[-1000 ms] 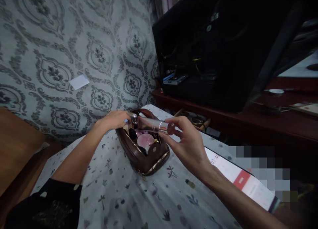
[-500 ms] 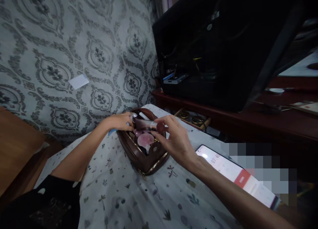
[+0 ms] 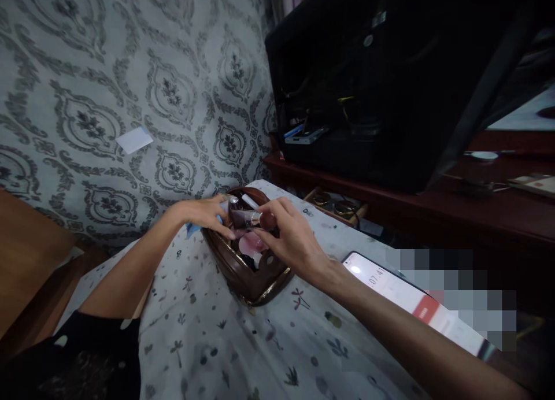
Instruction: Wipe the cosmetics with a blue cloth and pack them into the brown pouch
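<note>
A brown zip-up pouch with a gold-toothed zipper lies unzipped on the patterned cloth, crammed with small items. My right hand pinches a shiny, cosmetic-tube-like item with a silver band and a reddish end, over the pouch's opening. Beneath it a round pink item shows inside, and a white stick-shaped piece rests near the back rim. At the pouch's left edge, my left hand has its thumb and fingers apart, the tips over the opening and partly hidden. A blue piece pokes out below that hand.
To the right, a phone with a lit timer screen lies under my right forearm. Behind stand a large dark screen on a reddish shelf and a wooden box with round gold items. A patterned wall rises at left.
My right hand and the tube have shifted slightly left, deeper over the pouch. My left thumb has spread lower along the opening. The view has moved a little.
</note>
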`<state>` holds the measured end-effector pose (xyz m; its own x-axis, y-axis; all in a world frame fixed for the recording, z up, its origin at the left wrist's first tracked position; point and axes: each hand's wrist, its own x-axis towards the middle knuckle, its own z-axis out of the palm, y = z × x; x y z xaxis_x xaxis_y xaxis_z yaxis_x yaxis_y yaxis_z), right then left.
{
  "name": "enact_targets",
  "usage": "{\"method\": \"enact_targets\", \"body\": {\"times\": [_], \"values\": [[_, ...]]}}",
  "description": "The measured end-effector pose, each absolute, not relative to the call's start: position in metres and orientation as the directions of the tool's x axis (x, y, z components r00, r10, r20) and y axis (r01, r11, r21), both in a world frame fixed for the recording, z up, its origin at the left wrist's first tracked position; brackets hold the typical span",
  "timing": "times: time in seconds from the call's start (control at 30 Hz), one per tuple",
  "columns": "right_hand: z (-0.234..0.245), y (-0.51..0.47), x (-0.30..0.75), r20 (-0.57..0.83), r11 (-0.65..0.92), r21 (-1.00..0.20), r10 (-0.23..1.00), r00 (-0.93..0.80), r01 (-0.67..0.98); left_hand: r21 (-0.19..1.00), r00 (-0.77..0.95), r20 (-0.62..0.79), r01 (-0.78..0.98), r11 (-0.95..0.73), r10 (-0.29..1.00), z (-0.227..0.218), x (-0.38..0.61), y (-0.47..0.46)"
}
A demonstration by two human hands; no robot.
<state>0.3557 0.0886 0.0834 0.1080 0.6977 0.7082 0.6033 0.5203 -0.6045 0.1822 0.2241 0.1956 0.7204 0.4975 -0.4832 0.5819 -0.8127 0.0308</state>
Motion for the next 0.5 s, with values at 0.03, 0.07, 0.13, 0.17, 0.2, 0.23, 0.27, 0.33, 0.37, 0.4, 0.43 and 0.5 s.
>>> {"method": "enact_targets", "body": {"times": [0.03,0.07,0.13,0.17,0.2,0.23,0.27,0.33,0.37,0.4,0.43,0.5], "values": [[0.084,0.089,0.356,0.718,0.532,-0.595,0.688,0.101,0.603,0.042,0.723,-0.493,0.576,-0.817,0.484,0.196,0.182,0.224],[0.086,0.089,0.356,0.734,0.546,-0.583,0.671,0.101,0.602,0.048,0.727,-0.492,0.573,-0.818,0.48,0.197,0.182,0.223],[0.092,0.088,0.358,0.764,0.573,-0.567,0.635,0.117,0.591,0.051,0.723,-0.488,0.582,-0.811,0.489,0.197,0.181,0.222],[0.097,0.087,0.36,0.771,0.582,-0.568,0.623,0.129,0.582,0.054,0.722,-0.481,0.591,-0.805,0.498,0.197,0.18,0.222],[0.101,0.087,0.361,0.772,0.584,-0.572,0.62,0.139,0.576,0.059,0.723,-0.471,0.597,-0.8,0.505,0.196,0.179,0.221],[0.104,0.086,0.362,0.769,0.58,-0.579,0.623,0.147,0.573,0.066,0.727,-0.458,0.601,-0.796,0.511,0.196,0.178,0.221],[0.107,0.085,0.362,0.76,0.569,-0.588,0.632,0.152,0.575,0.074,0.733,-0.446,0.602,-0.795,0.513,0.195,0.178,0.221],[0.108,0.087,0.36,0.737,0.54,-0.606,0.658,0.155,0.584,0.084,0.748,-0.428,0.592,-0.802,0.507,0.193,0.176,0.222],[0.106,0.088,0.359,0.724,0.527,-0.614,0.672,0.154,0.588,0.084,0.75,-0.426,0.589,-0.804,0.505,0.192,0.175,0.223],[0.104,0.09,0.357,0.711,0.515,-0.622,0.687,0.149,0.59,0.082,0.75,-0.428,0.589,-0.804,0.505,0.192,0.175,0.224],[0.101,0.091,0.355,0.699,0.506,-0.628,0.7,0.143,0.591,0.082,0.75,-0.428,0.587,-0.805,0.504,0.192,0.174,0.224],[0.097,0.093,0.352,0.694,0.503,-0.627,0.708,0.132,0.595,0.078,0.753,-0.424,0.584,-0.808,0.503,0.191,0.174,0.225]]}}
